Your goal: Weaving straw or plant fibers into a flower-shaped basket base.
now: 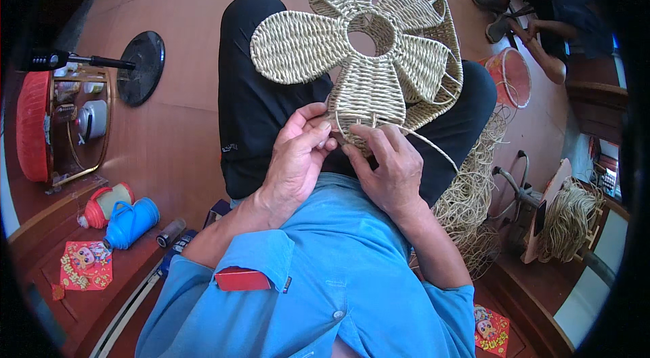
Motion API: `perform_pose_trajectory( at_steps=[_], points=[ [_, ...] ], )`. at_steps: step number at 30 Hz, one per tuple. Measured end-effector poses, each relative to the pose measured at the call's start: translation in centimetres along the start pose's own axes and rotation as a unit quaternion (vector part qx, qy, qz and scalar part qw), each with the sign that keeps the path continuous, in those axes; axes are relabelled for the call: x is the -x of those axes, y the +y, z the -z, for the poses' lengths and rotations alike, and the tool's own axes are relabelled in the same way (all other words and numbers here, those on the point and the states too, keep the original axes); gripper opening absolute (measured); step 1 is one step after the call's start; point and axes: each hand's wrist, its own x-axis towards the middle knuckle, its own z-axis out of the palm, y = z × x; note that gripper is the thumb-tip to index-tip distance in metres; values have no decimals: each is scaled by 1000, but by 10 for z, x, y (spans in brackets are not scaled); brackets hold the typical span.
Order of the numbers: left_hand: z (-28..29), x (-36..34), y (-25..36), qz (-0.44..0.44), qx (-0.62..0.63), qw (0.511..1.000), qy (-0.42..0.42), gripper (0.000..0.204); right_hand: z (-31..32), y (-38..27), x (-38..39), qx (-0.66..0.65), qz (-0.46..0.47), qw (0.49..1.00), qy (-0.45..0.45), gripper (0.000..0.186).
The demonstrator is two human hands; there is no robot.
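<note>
Across my lap rests a flower-shaped piece woven from straw cord (365,83), with several petals around a round central hole. One petal on the left is fully rounded; others end in bare frame loops. My left hand (301,151) pinches the left corner of the petal nearest me, thumb against fingers. My right hand (389,161) presses its fingertips on that same petal's lower edge, thumb tucked beneath. A loose cord strand (433,144) trails rightward from this edge. What lies between my fingertips is partly hidden. Under the flower sits a larger woven straw tray or basket (450,67).
A tangled heap of straw cord (470,202) lies at my right, near a red bucket (509,77) and a wound cord bundle (570,221). Left are a black round stand base (141,69), a blue thermos (133,222) and a red one. Another person (552,12) sits far right.
</note>
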Motion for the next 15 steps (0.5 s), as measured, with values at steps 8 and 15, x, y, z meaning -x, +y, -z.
perform_pose_trajectory(
  at_steps=[8, 15],
  points=[
    [-2, 30, 26, 89, 37, 991, -95, 32, -1, -7, -10, 29, 68, 996, 52, 31],
    [41, 36, 71, 33, -57, 998, -18, 36, -31, -5, -12, 61, 117, 985, 107, 19]
  ],
)
